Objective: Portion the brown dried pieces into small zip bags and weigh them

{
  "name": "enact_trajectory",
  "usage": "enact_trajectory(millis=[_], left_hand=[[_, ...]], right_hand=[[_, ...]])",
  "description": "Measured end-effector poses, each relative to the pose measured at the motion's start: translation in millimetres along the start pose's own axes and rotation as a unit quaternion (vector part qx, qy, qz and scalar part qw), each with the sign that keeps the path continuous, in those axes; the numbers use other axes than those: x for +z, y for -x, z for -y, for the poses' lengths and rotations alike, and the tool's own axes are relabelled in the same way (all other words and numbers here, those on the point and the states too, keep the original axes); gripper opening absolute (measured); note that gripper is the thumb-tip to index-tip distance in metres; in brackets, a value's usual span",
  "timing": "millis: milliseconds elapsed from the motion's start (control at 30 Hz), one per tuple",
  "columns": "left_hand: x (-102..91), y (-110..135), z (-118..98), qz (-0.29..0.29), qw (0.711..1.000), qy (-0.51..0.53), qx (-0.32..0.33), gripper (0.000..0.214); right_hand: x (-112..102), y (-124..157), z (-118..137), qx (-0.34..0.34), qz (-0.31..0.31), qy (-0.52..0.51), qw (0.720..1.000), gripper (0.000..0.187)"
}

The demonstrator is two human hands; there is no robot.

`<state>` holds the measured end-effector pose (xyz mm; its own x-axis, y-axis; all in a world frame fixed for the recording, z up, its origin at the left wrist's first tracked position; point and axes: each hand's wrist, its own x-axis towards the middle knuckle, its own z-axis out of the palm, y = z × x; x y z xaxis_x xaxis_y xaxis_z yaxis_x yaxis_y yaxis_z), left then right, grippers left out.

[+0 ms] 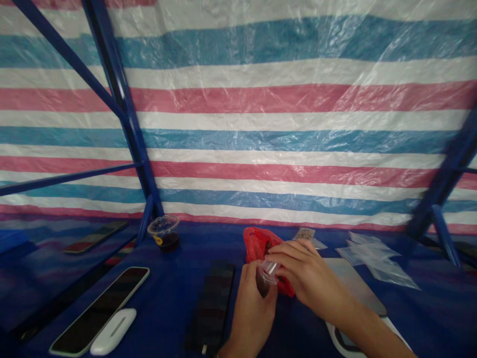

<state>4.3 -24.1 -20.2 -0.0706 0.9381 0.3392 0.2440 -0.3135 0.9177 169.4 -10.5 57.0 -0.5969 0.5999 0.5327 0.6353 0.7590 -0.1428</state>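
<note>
My left hand (254, 303) is closed around a small clear plastic bag (267, 275) with something dark in it, held just above the blue table (175, 293). My right hand (302, 271) pinches the top of the same bag with its fingertips. A red plastic bag (257, 244) lies on the table right behind both hands. A small packet with brownish contents (304, 233) lies just beyond it.
A clear lidded cup of dark liquid (164, 232) stands at the back left. Two phones (102, 309) (213, 303) and a white oval device (113, 331) lie at the left. Several empty clear bags (376, 261) and a grey slab (350, 286) lie at the right. Blue frame posts (126, 114) stand before the striped tarp.
</note>
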Motion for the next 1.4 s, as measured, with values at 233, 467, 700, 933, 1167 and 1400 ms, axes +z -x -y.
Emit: enact_trajectory(millis=[233, 467, 700, 933, 1167, 1400], left_hand=[[-4.3, 0, -5, -0.06, 0.998, -0.035, 0.003, 0.017], [-5.9, -5, -2, -0.092, 0.995, -0.036, 0.012, 0.023], [1.5, 2, -12, -0.045, 0.999, 0.024, -0.006, 0.031], [8.3, 8, -10, 0.022, 0.998, 0.06, 0.01, 0.042], [20.5, 12, -7, 0.021, 0.998, 0.066, -0.001, 0.054], [21.3, 17, -12, 0.036, 0.999, -0.007, 0.019, 0.08]], right_hand=[[19, -11, -20, 0.146, -0.015, 0.022, 0.989, 0.03], [23, -4, 1, 0.182, -0.053, -0.174, 0.966, 0.02], [10, 10, 23, 0.234, -0.045, -0.277, 0.931, 0.014], [2, 22, 22, 0.259, -0.109, -0.273, 0.92, 0.018], [6, 28, 29, 0.291, -0.09, -0.293, 0.906, 0.018], [-26, 47, -21, 0.332, -0.191, -0.314, 0.869, 0.029]])
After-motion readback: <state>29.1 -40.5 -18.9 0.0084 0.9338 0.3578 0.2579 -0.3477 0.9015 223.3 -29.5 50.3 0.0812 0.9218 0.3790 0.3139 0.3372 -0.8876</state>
